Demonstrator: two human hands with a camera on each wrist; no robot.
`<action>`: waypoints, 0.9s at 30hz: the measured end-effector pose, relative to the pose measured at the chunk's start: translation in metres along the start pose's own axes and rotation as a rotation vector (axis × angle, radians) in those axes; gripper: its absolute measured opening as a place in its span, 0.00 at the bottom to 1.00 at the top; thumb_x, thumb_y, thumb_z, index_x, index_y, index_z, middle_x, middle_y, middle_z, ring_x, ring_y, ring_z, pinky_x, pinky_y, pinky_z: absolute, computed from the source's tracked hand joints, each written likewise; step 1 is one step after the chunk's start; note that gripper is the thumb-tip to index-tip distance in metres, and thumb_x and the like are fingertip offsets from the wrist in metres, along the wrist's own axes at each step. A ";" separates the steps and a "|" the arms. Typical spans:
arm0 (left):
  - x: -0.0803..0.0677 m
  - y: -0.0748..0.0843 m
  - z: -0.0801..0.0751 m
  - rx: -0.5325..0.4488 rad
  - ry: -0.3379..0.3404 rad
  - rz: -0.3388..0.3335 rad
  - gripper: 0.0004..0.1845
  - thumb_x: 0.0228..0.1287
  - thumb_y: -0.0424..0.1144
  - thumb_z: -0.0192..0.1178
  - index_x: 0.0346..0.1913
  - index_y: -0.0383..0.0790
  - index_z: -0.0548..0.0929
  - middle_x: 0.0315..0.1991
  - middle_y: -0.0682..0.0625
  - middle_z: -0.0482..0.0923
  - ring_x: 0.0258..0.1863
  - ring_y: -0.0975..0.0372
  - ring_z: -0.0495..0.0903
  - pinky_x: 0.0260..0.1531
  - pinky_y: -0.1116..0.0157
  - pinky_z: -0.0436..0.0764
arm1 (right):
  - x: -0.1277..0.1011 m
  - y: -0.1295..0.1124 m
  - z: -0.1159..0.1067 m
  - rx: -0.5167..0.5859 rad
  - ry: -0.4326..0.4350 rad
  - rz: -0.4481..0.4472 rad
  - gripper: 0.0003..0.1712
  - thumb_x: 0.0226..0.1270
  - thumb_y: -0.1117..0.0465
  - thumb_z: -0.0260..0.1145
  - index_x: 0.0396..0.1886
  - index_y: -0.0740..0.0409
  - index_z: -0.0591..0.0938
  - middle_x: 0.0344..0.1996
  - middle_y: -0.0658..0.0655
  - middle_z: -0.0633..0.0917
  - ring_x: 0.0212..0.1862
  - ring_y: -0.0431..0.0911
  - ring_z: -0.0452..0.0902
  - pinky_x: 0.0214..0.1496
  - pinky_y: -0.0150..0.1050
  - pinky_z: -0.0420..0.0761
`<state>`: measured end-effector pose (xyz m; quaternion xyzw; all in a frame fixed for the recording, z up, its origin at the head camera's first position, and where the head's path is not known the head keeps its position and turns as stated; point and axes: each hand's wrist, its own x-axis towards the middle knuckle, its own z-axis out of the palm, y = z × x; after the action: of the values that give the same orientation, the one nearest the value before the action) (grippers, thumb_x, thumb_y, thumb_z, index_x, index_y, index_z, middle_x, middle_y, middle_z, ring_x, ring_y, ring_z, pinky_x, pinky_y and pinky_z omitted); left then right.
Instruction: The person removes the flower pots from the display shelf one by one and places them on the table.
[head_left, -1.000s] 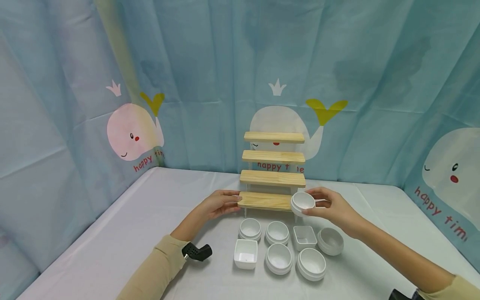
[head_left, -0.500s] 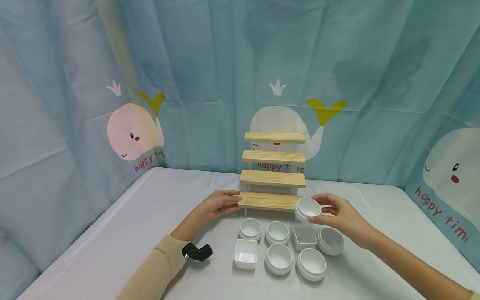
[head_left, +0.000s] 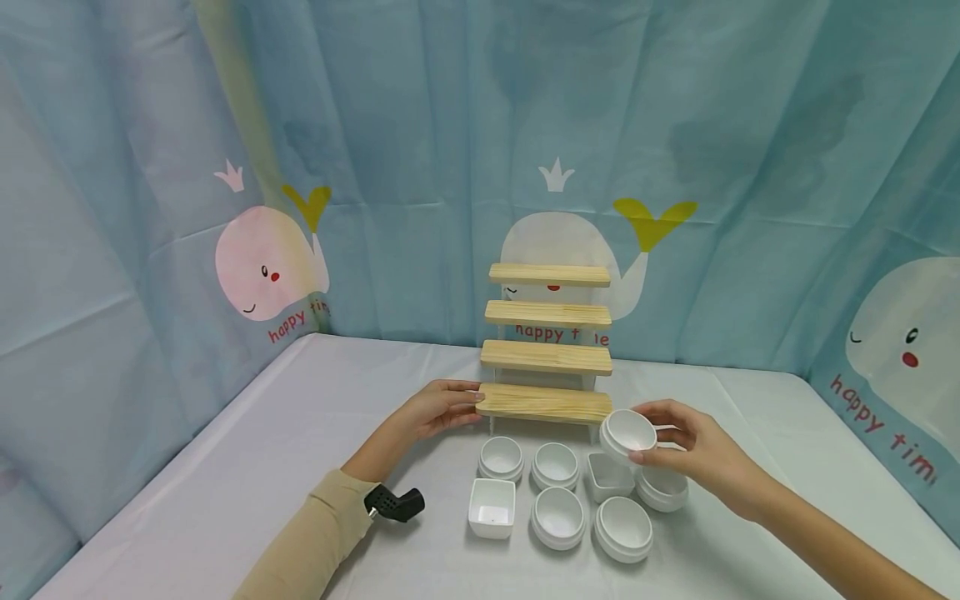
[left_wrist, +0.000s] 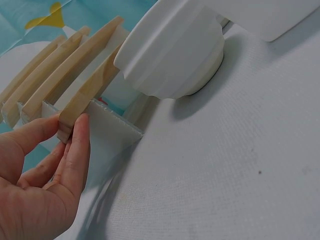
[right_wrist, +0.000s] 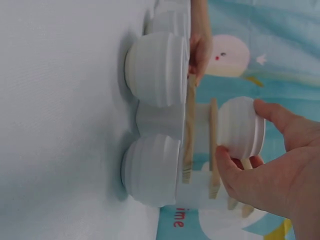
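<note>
Right hand [head_left: 693, 450] grip pinching round white bowl [head_left: 628, 433], left hand [left_wrist: 40, 185] fingers straight against wooden rack [head_left: 546, 354] end, contact clear only from left wrist

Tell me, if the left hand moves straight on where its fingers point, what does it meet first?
The left hand already touches the lowest wooden shelf of the stepped rack; that plank's end comes first.

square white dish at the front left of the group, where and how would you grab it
Probably best by the rim of the square white plastic dish, coming straight down from above with thumb and fingers on two opposite flat walls. It stands upright with its mouth open. Its left side is free; a round white cup sits close on its right, so pinching front and back walls looks easier.
</note>
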<state>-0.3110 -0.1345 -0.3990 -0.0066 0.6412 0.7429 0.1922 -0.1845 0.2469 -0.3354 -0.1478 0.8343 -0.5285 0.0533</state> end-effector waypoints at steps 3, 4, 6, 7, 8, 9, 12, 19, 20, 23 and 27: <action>0.001 0.000 0.000 -0.003 -0.001 0.001 0.26 0.76 0.27 0.61 0.73 0.23 0.70 0.51 0.40 0.82 0.40 0.61 0.88 0.44 0.68 0.92 | -0.004 0.002 -0.001 0.001 -0.007 0.003 0.36 0.68 0.59 0.77 0.71 0.64 0.73 0.62 0.63 0.79 0.55 0.39 0.81 0.51 0.36 0.89; 0.001 0.000 0.000 -0.003 -0.002 0.002 0.27 0.76 0.27 0.61 0.73 0.23 0.69 0.51 0.40 0.82 0.40 0.61 0.88 0.44 0.67 0.92 | -0.005 0.002 -0.001 0.001 -0.010 0.005 0.36 0.68 0.59 0.77 0.71 0.64 0.73 0.62 0.63 0.79 0.54 0.39 0.82 0.50 0.36 0.89; 0.001 0.000 0.000 -0.002 -0.003 0.001 0.27 0.76 0.27 0.61 0.73 0.23 0.69 0.51 0.40 0.82 0.40 0.61 0.88 0.44 0.67 0.92 | -0.008 0.004 -0.002 -0.001 -0.013 0.010 0.36 0.68 0.59 0.76 0.71 0.64 0.73 0.62 0.63 0.79 0.54 0.38 0.82 0.50 0.36 0.89; 0.001 0.000 0.000 -0.001 -0.003 0.000 0.27 0.76 0.27 0.61 0.73 0.23 0.69 0.51 0.39 0.82 0.40 0.61 0.88 0.44 0.67 0.92 | -0.009 0.004 -0.002 -0.003 -0.014 0.012 0.36 0.68 0.59 0.76 0.71 0.64 0.73 0.62 0.63 0.79 0.54 0.38 0.82 0.49 0.37 0.89; 0.001 0.000 0.000 0.000 -0.003 0.000 0.27 0.76 0.27 0.61 0.73 0.23 0.69 0.52 0.39 0.82 0.40 0.61 0.88 0.44 0.67 0.92 | -0.010 0.005 -0.003 -0.007 -0.014 0.014 0.36 0.68 0.59 0.76 0.71 0.64 0.73 0.62 0.63 0.79 0.54 0.38 0.82 0.49 0.37 0.88; 0.001 0.000 0.000 0.002 -0.002 -0.001 0.27 0.76 0.27 0.61 0.73 0.23 0.69 0.52 0.39 0.82 0.40 0.61 0.88 0.44 0.67 0.92 | -0.011 0.005 -0.003 -0.010 -0.014 0.016 0.36 0.68 0.59 0.76 0.71 0.64 0.73 0.62 0.62 0.79 0.54 0.38 0.82 0.49 0.37 0.88; 0.001 0.000 0.000 0.005 -0.001 -0.004 0.27 0.76 0.27 0.62 0.73 0.23 0.69 0.52 0.39 0.82 0.40 0.61 0.89 0.45 0.67 0.92 | -0.016 0.007 -0.004 -0.016 -0.015 0.018 0.35 0.69 0.59 0.76 0.71 0.64 0.73 0.62 0.61 0.79 0.54 0.37 0.81 0.49 0.36 0.88; 0.002 0.000 0.000 0.011 -0.006 -0.005 0.28 0.76 0.27 0.61 0.74 0.23 0.69 0.52 0.39 0.83 0.39 0.61 0.88 0.44 0.68 0.92 | -0.026 0.013 -0.009 -0.010 -0.036 0.029 0.34 0.70 0.60 0.74 0.71 0.64 0.73 0.63 0.61 0.79 0.54 0.37 0.81 0.49 0.35 0.89; 0.002 0.000 0.000 0.013 -0.006 -0.004 0.28 0.76 0.27 0.61 0.74 0.23 0.69 0.52 0.39 0.83 0.39 0.61 0.88 0.44 0.68 0.92 | -0.028 0.014 -0.009 -0.008 -0.039 0.030 0.34 0.71 0.61 0.74 0.71 0.64 0.73 0.63 0.61 0.79 0.54 0.37 0.81 0.49 0.35 0.89; 0.002 0.000 0.000 0.014 -0.003 -0.005 0.28 0.77 0.28 0.61 0.74 0.23 0.69 0.51 0.39 0.83 0.39 0.61 0.88 0.44 0.68 0.92 | -0.031 0.018 -0.011 -0.004 -0.045 0.032 0.33 0.70 0.62 0.74 0.70 0.64 0.73 0.62 0.60 0.79 0.54 0.37 0.82 0.49 0.35 0.89; 0.001 0.001 0.000 0.015 0.003 -0.010 0.28 0.77 0.28 0.61 0.74 0.23 0.69 0.51 0.39 0.83 0.38 0.62 0.88 0.44 0.68 0.92 | -0.036 0.021 -0.012 -0.007 -0.047 0.033 0.32 0.70 0.62 0.74 0.70 0.64 0.73 0.61 0.59 0.80 0.54 0.36 0.82 0.50 0.35 0.89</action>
<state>-0.3118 -0.1340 -0.3980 -0.0096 0.6469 0.7372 0.1948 -0.1570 0.2764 -0.3521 -0.1467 0.8368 -0.5212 0.0811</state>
